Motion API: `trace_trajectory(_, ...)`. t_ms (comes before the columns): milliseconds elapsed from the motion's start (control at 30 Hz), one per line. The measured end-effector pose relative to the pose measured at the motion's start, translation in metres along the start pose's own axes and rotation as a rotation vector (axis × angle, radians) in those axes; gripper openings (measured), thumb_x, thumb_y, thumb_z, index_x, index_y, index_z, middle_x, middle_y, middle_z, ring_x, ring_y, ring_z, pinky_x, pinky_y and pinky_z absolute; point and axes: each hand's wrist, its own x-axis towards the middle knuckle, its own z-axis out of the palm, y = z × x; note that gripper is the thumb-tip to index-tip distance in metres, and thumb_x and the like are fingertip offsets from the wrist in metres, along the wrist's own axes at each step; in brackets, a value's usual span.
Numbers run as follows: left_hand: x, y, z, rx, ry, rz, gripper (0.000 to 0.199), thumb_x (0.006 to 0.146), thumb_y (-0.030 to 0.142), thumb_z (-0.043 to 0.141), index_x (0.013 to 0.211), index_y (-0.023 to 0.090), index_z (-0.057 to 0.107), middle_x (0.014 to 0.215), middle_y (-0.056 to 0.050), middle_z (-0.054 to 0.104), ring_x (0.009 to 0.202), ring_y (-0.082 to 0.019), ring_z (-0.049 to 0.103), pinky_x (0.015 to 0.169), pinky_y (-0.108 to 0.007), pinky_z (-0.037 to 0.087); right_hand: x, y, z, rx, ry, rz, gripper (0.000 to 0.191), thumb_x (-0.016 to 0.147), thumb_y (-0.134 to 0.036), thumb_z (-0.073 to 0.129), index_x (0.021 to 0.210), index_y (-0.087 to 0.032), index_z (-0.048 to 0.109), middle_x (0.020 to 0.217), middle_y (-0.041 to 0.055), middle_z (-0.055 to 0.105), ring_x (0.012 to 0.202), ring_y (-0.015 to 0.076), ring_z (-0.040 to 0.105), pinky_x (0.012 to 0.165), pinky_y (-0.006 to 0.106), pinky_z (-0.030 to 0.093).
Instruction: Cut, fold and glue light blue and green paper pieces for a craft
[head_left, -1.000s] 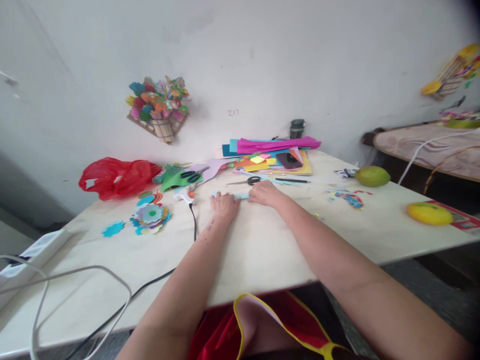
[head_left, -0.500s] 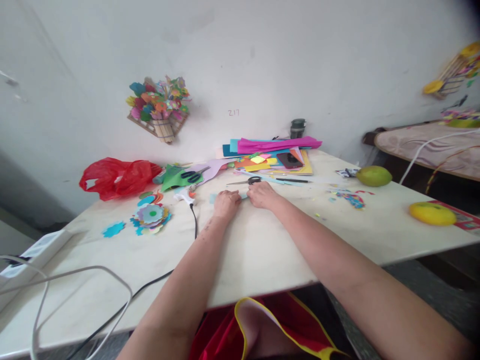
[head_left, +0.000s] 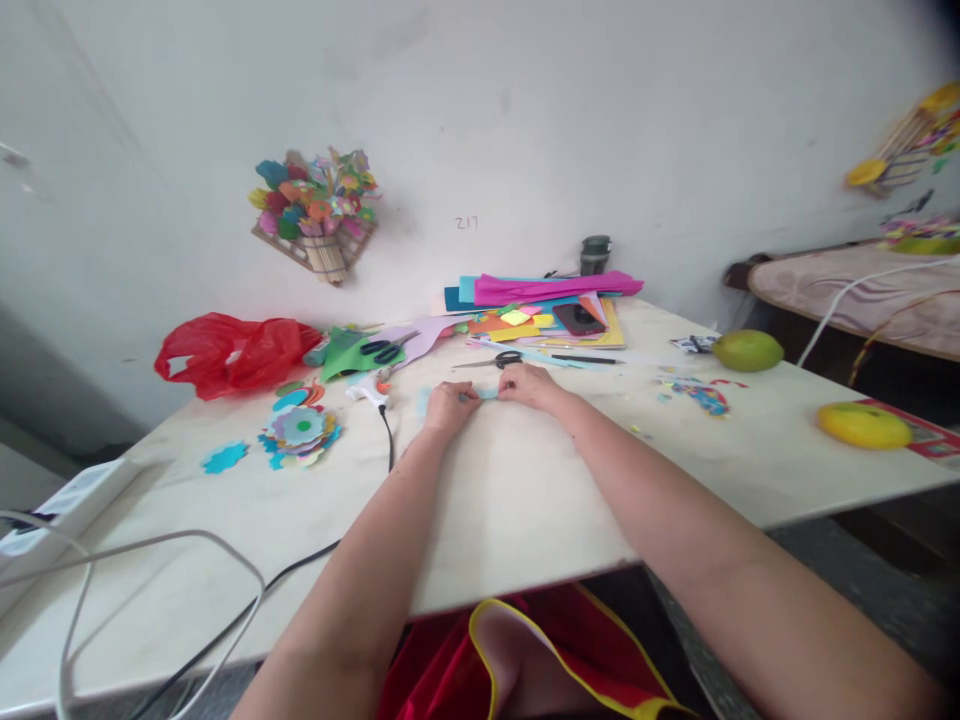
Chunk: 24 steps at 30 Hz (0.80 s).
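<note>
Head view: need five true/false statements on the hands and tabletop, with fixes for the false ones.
1. A light-blue strip spans between the left hand and the right hand. True.
2. The glue gun lies to the right of the right hand. False: the glue gun lies to the left of the left hand.
3. The yellow fruit is nearer the camera than the green fruit. True.
4. The phone lies on the red bag. False: the phone lies among the coloured sheets.
5. The glue gun has a black cord. True.
</note>
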Motion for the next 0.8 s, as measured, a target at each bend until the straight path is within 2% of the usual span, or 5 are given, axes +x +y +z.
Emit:
trace_trajectory(133, 0.0, -0.002, 0.0, -0.081, -0.002, 0.017, 0.011, 0.066, 0.026, 0.063, 0.075, 0.022, 0.069, 0.103, -0.002, 0.066, 0.096, -0.016, 0.059, 0.085, -0.023, 0.043, 0.001, 0.002, 0.002, 0.045, 0.004, 0.02, 0.015, 0.073, -0.031, 0.057, 0.083, -0.024, 0.066, 0.089, -0.002, 0.066, 0.083, 0.013, 0.057, 0.062, 0.02, 0.037)
trace_trajectory(333, -0.003, 0.003, -0.005, -0.099, -0.035, 0.014, 0.011, 0.065, 0.023, 0.063, 0.073, 0.021, 0.069, 0.106, -0.001, 0.065, 0.095, -0.017, 0.06, 0.085, -0.023, 0.043, 0.006, 0.004, 0.012, 0.117, 0.061, -0.072, 0.015, 0.074, -0.03, 0.057, 0.083, -0.024, 0.067, 0.091, -0.003, 0.066, 0.085, 0.0118, 0.056, 0.066, 0.019, 0.037)
trace_trajectory(567, -0.003, 0.004, -0.005, -0.14, -0.018, 0.007, 0.013, 0.064, 0.026, 0.064, 0.074, 0.019, 0.068, 0.108, -0.004, 0.064, 0.097, -0.018, 0.059, 0.087, -0.024, 0.042, 0.01, 0.004, 0.018, 0.131, 0.02, -0.019, 0.015, 0.075, -0.03, 0.057, 0.082, -0.021, 0.066, 0.088, -0.0008, 0.066, 0.083, 0.0124, 0.057, 0.065, 0.019, 0.037)
trace_trajectory(800, -0.002, 0.003, -0.004, -0.166, -0.063, -0.038, 0.01, 0.065, 0.026, 0.063, 0.07, 0.018, 0.067, 0.117, -0.004, 0.059, 0.096, -0.019, 0.059, 0.088, -0.026, 0.041, 0.013, 0.007, 0.024, 0.144, 0.039, -0.047, 0.015, 0.076, -0.032, 0.057, 0.079, -0.019, 0.064, 0.099, 0.0026, 0.061, 0.084, 0.0124, 0.056, 0.067, 0.018, 0.037)
